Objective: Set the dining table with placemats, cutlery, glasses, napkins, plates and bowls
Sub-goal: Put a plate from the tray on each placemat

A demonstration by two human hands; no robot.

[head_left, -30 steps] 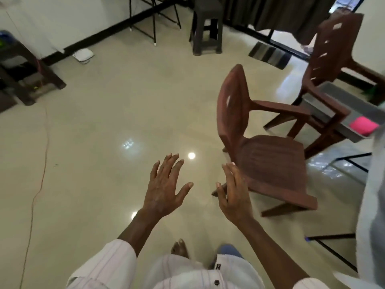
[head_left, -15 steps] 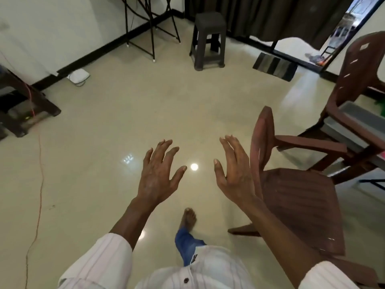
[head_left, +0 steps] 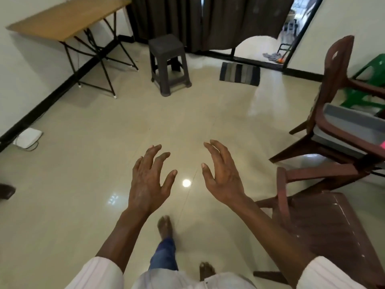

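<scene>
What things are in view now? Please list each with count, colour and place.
folding table: one, wooden top with black legs, far left by the wall
stool: one, dark grey, far middle, before the curtain
curtain: one, dark brown, back wall
mat: one, grey and black stripes, floor by the doorway
near armchair: one, brown, lower right
far armchair: one, brown, right
tray: one, grey, on the far armchair
plastic chair: one, green, right edge
box: one, white, floor by left wall
left hand: one, open, empty, middle
right hand: one, open, empty, middle
</scene>
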